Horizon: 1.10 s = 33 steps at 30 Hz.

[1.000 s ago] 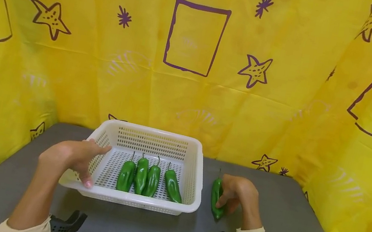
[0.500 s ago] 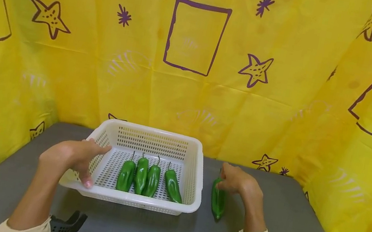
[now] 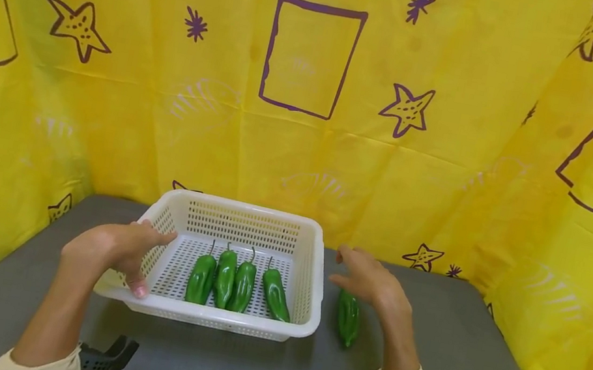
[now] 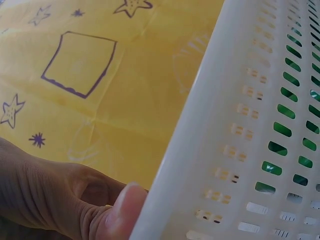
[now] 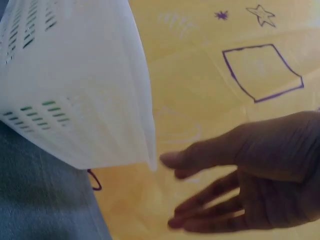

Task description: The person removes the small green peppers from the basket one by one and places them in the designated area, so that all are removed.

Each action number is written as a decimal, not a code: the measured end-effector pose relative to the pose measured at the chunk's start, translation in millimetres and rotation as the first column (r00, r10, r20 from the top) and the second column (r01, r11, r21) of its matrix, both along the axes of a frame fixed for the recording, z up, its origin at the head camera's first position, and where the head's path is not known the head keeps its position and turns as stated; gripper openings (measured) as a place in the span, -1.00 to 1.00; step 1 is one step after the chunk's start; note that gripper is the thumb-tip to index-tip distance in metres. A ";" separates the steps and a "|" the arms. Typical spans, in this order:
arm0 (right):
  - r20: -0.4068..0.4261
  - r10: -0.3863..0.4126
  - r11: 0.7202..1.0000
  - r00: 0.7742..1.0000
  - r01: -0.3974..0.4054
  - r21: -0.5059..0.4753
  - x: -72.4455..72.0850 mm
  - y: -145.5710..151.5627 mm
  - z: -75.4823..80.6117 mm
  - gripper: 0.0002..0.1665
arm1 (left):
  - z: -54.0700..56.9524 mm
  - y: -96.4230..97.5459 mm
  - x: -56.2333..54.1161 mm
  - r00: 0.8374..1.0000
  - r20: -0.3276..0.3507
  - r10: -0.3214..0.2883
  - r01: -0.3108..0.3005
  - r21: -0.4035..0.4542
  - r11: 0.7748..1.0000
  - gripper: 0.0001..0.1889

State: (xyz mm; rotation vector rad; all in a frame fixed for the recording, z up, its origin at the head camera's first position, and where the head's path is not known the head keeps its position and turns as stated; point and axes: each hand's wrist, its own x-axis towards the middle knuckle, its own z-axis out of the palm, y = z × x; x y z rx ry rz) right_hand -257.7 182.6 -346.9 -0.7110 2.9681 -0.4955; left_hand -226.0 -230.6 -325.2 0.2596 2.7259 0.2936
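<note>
A white plastic basket (image 3: 225, 318) with slotted walls holds several green peppers (image 3: 225, 279). My left hand (image 3: 124, 247) grips its left side, the thumb low by the front corner and the fingers reaching over the rim. In the left wrist view the thumb (image 4: 122, 212) lies against the basket's rim (image 4: 185, 120). One more green pepper (image 3: 347, 320) lies on the table right of the basket. My right hand (image 3: 371, 281) holds nothing; its fingers extend toward the basket's right rim and it partly covers that pepper's top. The right wrist view shows its thumb and fingers (image 5: 212, 222) spread apart.
The dark grey table (image 3: 216, 369) carries the basket and the lone pepper. A yellow cloth (image 3: 300, 166) with purple drawings hangs behind the table and along both sides.
My right hand has let go of the lone pepper and moved up and left toward the basket, its fingers straightening. The left hand and basket have stayed in place.
</note>
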 end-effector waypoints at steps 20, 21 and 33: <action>-0.154 0.272 0.960 0.950 -0.259 0.102 5.9 -60.6 -18.8 -0.69 | 0.4 0.1 0.3 1.000 -0.015 -0.011 0.012 0.017 1.000 0.27; -0.142 0.280 0.958 0.949 -0.267 0.108 6.4 -63.7 -20.3 -0.69 | 0.2 -0.2 0.3 1.000 -0.015 -0.016 0.016 0.015 1.000 0.27; -0.046 0.274 0.930 0.961 -0.252 0.268 12.4 -89.2 -39.6 -0.72 | 1.2 -1.0 0.4 1.000 -0.014 -0.008 0.008 0.007 1.000 0.28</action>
